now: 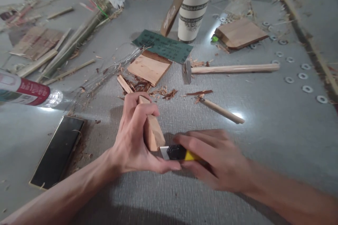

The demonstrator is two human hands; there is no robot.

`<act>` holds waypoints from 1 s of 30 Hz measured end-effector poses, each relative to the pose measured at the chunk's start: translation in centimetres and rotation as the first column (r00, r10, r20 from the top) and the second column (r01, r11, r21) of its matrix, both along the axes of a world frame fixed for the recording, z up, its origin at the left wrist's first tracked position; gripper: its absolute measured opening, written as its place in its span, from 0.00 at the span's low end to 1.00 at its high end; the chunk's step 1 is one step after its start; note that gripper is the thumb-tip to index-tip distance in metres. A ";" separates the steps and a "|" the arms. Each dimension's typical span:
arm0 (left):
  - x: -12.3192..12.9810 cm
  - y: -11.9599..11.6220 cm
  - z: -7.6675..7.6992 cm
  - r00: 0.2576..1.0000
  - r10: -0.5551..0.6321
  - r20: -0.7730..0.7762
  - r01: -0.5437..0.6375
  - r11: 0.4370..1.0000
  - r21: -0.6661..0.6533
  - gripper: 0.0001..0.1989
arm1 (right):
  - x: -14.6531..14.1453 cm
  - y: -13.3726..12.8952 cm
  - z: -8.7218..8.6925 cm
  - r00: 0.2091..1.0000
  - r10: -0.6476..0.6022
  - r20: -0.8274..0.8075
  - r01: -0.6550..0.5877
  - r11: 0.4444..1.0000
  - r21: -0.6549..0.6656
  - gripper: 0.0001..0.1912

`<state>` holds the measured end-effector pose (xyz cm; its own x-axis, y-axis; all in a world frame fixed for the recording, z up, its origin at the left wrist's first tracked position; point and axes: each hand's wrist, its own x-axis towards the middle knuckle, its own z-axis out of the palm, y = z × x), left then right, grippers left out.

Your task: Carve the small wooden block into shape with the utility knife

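My left hand grips a pale wooden block, its fingers curled over the top and far side. The block leans at a slant above the grey table. In my right hand is a utility knife with a black and yellow handle. Its short blade points left and touches the near lower end of the block. My left thumb stretches under the blade, close to the knife's front. Part of the knife handle is hidden by my right fingers, which are slightly blurred.
Beyond the hands lie a flat wood piece, green sandpaper, a hammer and a thin stick. A phone and a bottle lie left. Several washers and another board are right. A patterned cylinder stands behind.
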<state>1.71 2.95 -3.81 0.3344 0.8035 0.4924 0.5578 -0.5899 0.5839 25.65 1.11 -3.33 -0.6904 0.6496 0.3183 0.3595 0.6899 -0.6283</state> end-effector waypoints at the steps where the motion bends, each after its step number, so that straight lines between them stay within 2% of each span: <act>1: 0.0 0.0 0.0 1.000 -0.011 -0.006 0.011 1.000 -0.004 0.40 | 0.0 0.0 -0.1 1.000 0.013 0.000 -0.013 1.000 0.009 0.14; 6: -0.1 -0.1 0.3 0.998 -0.041 -0.052 0.038 0.998 -0.049 0.42 | -0.1 0.0 -0.4 1.000 0.003 0.011 -0.003 1.000 0.015 0.13; 10: 0.0 0.0 0.3 0.999 -0.031 -0.025 0.029 0.997 -0.069 0.39 | 0.1 -0.1 -0.3 1.000 -0.030 0.009 0.030 0.999 0.019 0.11; 14: 0.1 -0.3 0.3 0.999 -0.049 0.001 0.049 0.996 -0.071 0.31 | 0.0 -0.3 -0.2 0.998 -0.059 0.018 0.059 0.998 -0.013 0.11; 17: 0.1 -0.6 0.3 0.999 -0.040 0.006 0.040 0.995 -0.087 0.32 | -0.2 -0.5 -0.2 0.997 -0.078 0.023 0.078 0.997 0.003 0.12; 23: 0.3 -0.5 0.2 0.999 -0.045 0.002 0.045 0.994 -0.099 0.40 | 0.0 -0.3 -0.3 1.000 0.010 0.001 -0.010 1.000 0.001 0.12; 30: 0.3 -0.2 0.5 0.996 -0.082 -0.021 0.080 0.995 -0.058 0.41 | 0.3 -0.1 -0.4 0.996 0.086 -0.017 -0.087 0.993 -0.073 0.16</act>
<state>2.02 2.79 -3.28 0.4102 0.7998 0.4383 0.5231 -0.6000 0.6053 25.90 0.99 -3.68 -0.7413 0.6094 0.2812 0.2913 0.6696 -0.6833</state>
